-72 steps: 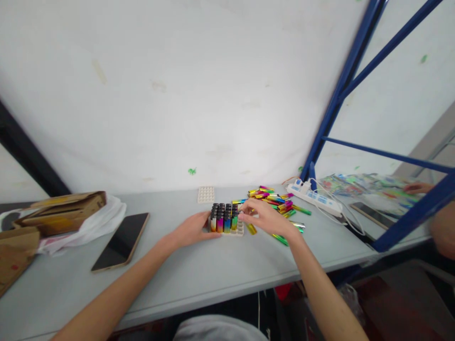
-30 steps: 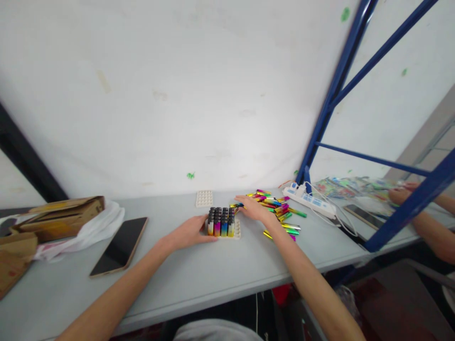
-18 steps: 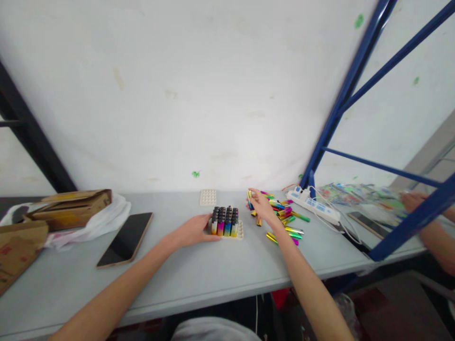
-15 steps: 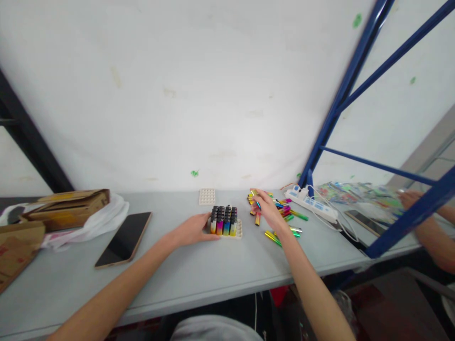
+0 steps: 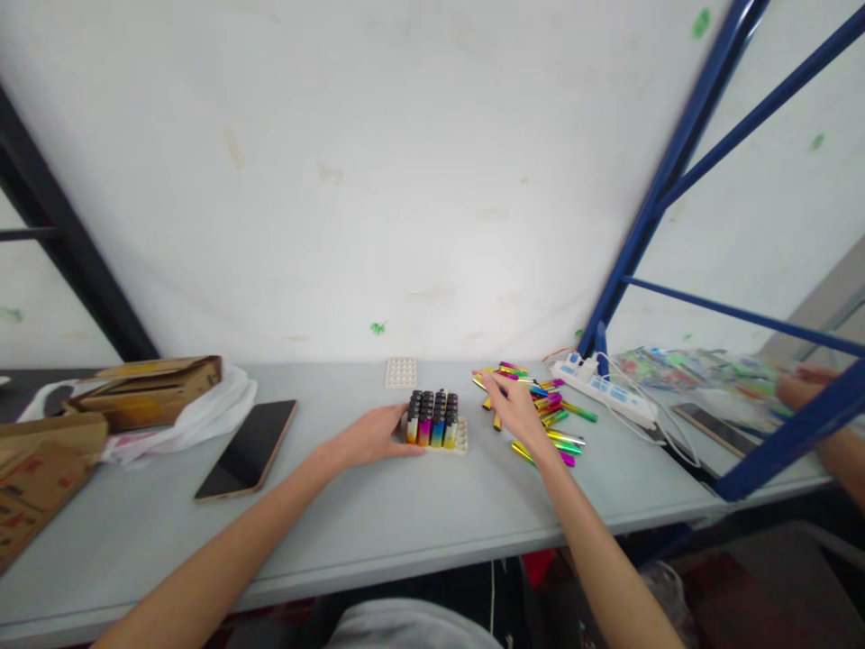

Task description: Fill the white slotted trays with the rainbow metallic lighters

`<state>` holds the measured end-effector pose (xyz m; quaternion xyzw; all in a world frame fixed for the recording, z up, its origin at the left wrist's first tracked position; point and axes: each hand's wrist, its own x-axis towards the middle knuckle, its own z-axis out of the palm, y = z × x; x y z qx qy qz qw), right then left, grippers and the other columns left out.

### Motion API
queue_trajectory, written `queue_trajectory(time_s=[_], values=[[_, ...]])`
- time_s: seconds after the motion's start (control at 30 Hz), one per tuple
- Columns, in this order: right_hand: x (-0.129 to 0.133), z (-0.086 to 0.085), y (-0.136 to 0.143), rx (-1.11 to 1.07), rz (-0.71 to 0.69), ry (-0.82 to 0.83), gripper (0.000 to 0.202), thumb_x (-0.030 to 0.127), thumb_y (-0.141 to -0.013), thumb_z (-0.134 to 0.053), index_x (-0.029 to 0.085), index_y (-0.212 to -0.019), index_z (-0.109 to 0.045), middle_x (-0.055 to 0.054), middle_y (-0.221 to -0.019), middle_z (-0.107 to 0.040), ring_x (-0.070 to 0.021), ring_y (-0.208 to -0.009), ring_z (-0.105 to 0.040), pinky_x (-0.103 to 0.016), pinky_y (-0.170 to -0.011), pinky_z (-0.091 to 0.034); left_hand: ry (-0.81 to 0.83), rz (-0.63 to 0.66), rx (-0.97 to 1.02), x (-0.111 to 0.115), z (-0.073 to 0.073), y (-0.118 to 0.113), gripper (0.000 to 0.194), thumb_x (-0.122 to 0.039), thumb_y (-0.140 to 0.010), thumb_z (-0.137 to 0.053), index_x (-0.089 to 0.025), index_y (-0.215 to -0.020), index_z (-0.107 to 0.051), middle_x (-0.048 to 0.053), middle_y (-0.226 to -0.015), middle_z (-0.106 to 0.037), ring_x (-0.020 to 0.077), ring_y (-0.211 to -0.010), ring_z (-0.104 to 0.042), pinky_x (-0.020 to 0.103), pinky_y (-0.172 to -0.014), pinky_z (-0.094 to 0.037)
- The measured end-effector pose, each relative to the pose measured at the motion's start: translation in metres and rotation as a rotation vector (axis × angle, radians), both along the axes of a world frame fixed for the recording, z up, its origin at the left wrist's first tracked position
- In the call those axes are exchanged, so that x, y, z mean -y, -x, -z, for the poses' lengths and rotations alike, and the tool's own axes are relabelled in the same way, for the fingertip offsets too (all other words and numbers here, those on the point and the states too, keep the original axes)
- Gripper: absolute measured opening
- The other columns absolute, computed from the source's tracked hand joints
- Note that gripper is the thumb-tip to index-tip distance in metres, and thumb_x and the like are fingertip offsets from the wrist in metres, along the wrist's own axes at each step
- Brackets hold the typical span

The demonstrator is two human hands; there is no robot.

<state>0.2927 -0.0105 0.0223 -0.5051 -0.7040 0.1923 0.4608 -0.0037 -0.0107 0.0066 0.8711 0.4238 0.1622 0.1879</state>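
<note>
Upright lighters (image 5: 432,420) with black tops and bright, multicoloured bodies stand in rows in a pale holed tray (image 5: 462,436). Its right-hand holes show bare. My left hand (image 5: 379,436) grips the left side of this tray, thumb along the front and fingers behind. To the right lies a loose pile of shiny coloured lighters (image 5: 552,404). My right hand (image 5: 514,402) is over the left part of that pile, fingers closed in a pinch on a lighter (image 5: 478,379), which they partly hide.
A second holed tray (image 5: 401,372) lies by the wall. On the left are a phone (image 5: 249,449), cardboard boxes (image 5: 152,394) and a white plastic bag (image 5: 233,389). A power strip (image 5: 605,393) and blue frame (image 5: 625,261) stand right; beyond, another person's hand (image 5: 804,388) shows.
The view has shifted slightly left. My right hand has turned a little, its fingertips now lower on the pile's left edge. My left hand stays on the tray.
</note>
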Motion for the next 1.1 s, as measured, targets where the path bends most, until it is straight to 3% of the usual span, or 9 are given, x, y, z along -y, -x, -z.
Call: queue_trajectory(time_s=[0.07,0.13,0.27,0.4,0.53,0.67,0.87,0.97,1.1], values=[[-0.002,0.005,0.002,0.017,-0.003,0.013,0.044,0.052,-0.102,-0.045,0.023,-0.119,-0.073,-0.011,-0.109,-0.076,-0.0261,-0.094,-0.067,-0.04,-0.086,-0.053,0.005,-0.003,-0.003,0.0,0.001,0.0,0.059,-0.066,-0.08,-0.072,-0.02,-0.115,-0.064,0.009,-0.104,-0.075,0.0297,-0.089,-0.07,0.036,-0.078,-0.051],[-0.004,0.01,0.003,-0.03,-0.007,0.05,0.042,0.053,-0.098,-0.051,0.022,-0.119,-0.069,-0.007,-0.099,-0.074,-0.0219,-0.079,-0.065,-0.036,-0.077,-0.052,0.008,-0.005,-0.011,0.0,0.001,0.0,0.059,-0.066,-0.081,-0.072,-0.02,-0.117,-0.063,0.01,-0.107,-0.075,0.0301,-0.091,-0.07,0.036,-0.079,-0.052],[-0.007,0.013,0.005,-0.175,0.052,0.108,0.044,0.062,-0.08,-0.074,0.02,-0.088,-0.065,0.002,-0.067,-0.06,-0.0157,-0.059,-0.051,-0.027,-0.055,-0.039,0.01,0.012,-0.007,-0.001,0.002,0.001,0.059,-0.065,-0.082,-0.071,-0.019,-0.119,-0.063,0.01,-0.112,-0.075,0.0311,-0.095,-0.071,0.036,-0.081,-0.052],[-0.007,0.01,0.005,-0.302,0.001,0.127,0.055,0.073,-0.085,-0.065,0.022,-0.071,-0.054,0.005,-0.056,-0.047,-0.0129,-0.051,-0.041,-0.026,-0.049,-0.029,0.018,0.003,-0.02,0.0,0.0,0.0,0.059,-0.065,-0.081,-0.072,-0.02,-0.118,-0.062,0.01,-0.11,-0.075,0.0306,-0.094,-0.07,0.036,-0.081,-0.052],[-0.002,0.007,0.013,-0.399,-0.091,0.126,0.057,0.076,-0.09,-0.056,0.021,-0.074,-0.056,0.001,-0.066,-0.057,-0.0142,-0.06,-0.053,-0.025,-0.056,-0.043,0.018,-0.002,-0.032,0.001,-0.001,0.0,0.059,-0.065,-0.082,-0.072,-0.02,-0.118,-0.062,0.009,-0.108,-0.075,0.0303,-0.092,-0.07,0.036,-0.081,-0.052],[0.006,0.002,0.023,-0.536,-0.264,0.261,0.052,0.074,-0.089,-0.06,0.022,-0.08,-0.055,-0.001,-0.071,-0.067,-0.0168,-0.065,-0.064,-0.028,-0.063,-0.054,0.012,0.01,-0.02,-0.001,0.001,0.001,0.059,-0.063,-0.082,-0.072,-0.02,-0.121,-0.061,0.009,-0.108,-0.075,0.0297,-0.091,-0.07,0.036,-0.081,-0.051],[0.007,0.0,0.022,-0.438,-0.228,0.266,0.052,0.071,-0.084,-0.069,0.023,-0.076,-0.051,0.002,-0.059,-0.063,-0.0124,-0.044,-0.052,-0.024,-0.042,-0.042,0.012,0.002,-0.027,-0.001,0.0,0.0,0.06,-0.065,-0.081,-0.072,-0.02,-0.12,-0.062,0.008,-0.104,-0.075,0.0288,-0.087,-0.069,0.035,-0.079,-0.051],[0.002,0.005,0.022,-0.411,-0.187,0.21,0.053,0.073,-0.088,-0.061,0.022,-0.076,-0.053,0.005,-0.052,-0.053,-0.0106,-0.043,-0.046,-0.023,-0.041,-0.036,0.028,-0.001,-0.035,0.0,-0.002,-0.001,0.061,-0.065,-0.081,-0.072,-0.019,-0.12,-0.061,0.009,-0.106,-0.075,0.0289,-0.088,-0.068,0.036,-0.08,-0.051],[-0.003,0.01,0.025,-0.46,-0.184,0.143,0.054,0.075,-0.089,-0.059,0.022,-0.079,-0.052,0.006,-0.056,-0.048,-0.0113,-0.05,-0.052,-0.023,-0.049,-0.041,0.042,-0.007,-0.031,0.002,-0.004,-0.002,0.06,-0.064,-0.081,-0.072,-0.02,-0.12,-0.061,0.009,-0.106,-0.075,0.029,-0.088,-0.068,0.036,-0.08,-0.051]])
